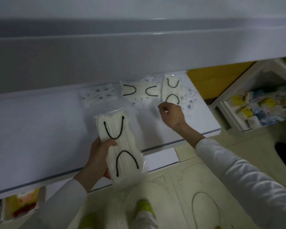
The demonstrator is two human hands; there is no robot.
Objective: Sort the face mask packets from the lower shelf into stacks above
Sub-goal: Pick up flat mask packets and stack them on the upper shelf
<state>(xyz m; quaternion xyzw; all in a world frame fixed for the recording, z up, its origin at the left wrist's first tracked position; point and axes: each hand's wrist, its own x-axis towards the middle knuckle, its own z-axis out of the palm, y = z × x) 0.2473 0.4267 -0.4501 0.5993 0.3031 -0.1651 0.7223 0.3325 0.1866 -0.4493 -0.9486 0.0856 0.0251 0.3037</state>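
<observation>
My left hand (97, 156) grips a clear packet of white masks with black ear loops (120, 146) above the front edge of the white shelf (40, 138). My right hand (171, 114) hovers with curled fingers at the near end of a second white-mask packet (171, 92) lying at the back right; whether it touches is unclear. Another white-mask packet (139, 91) lies sideways to its left. A blue-patterned packet (98, 95) lies further left, and more patterned packets (188, 100) sit at the right.
An upper shelf edge (139, 52) overhangs the work surface. To the right a white rack (238, 90) holds a bin of mixed coloured packets (261, 106). Below the shelf at the lower left is another bin of packets (21, 207). Tiled floor and shoes lie beneath.
</observation>
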